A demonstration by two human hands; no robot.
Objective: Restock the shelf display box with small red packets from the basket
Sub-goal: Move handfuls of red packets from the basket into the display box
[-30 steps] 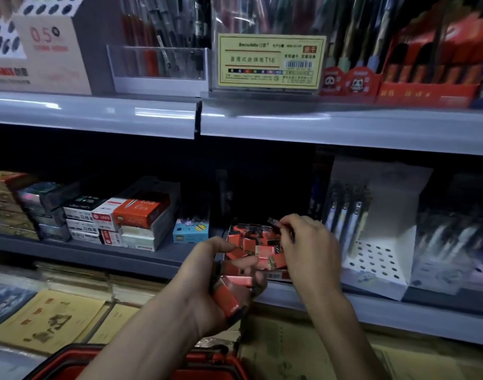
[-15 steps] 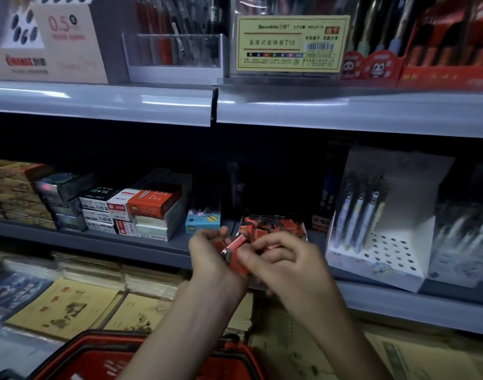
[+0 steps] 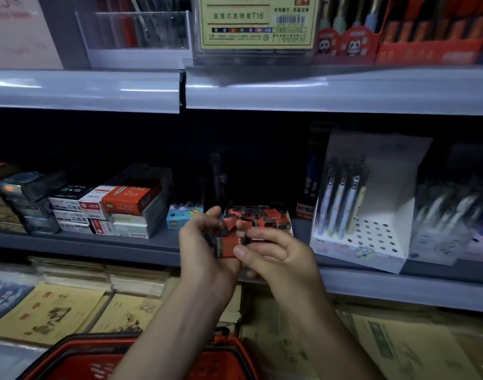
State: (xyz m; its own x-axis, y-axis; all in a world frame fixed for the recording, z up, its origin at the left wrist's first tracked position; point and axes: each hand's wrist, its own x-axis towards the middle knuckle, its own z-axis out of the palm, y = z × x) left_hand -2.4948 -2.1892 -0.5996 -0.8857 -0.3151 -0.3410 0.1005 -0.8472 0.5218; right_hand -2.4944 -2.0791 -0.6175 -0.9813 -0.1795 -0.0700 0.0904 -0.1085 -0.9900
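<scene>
A stationery shop: shelves (image 3: 84, 91) of boxed pens (image 3: 341, 198) (barcoded price label (image 3: 256, 20) above)

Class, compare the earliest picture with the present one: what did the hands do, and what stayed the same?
The right hand drew back from the box to the left hand and now pinches a packet there. The left hand keeps its grip; the box stays put.

Forearms converge from near; the left hand (image 3: 204, 249) curls round a red packet (image 3: 228, 246). The right hand (image 3: 280, 257) pinches it between thumb and forefinger.
</scene>
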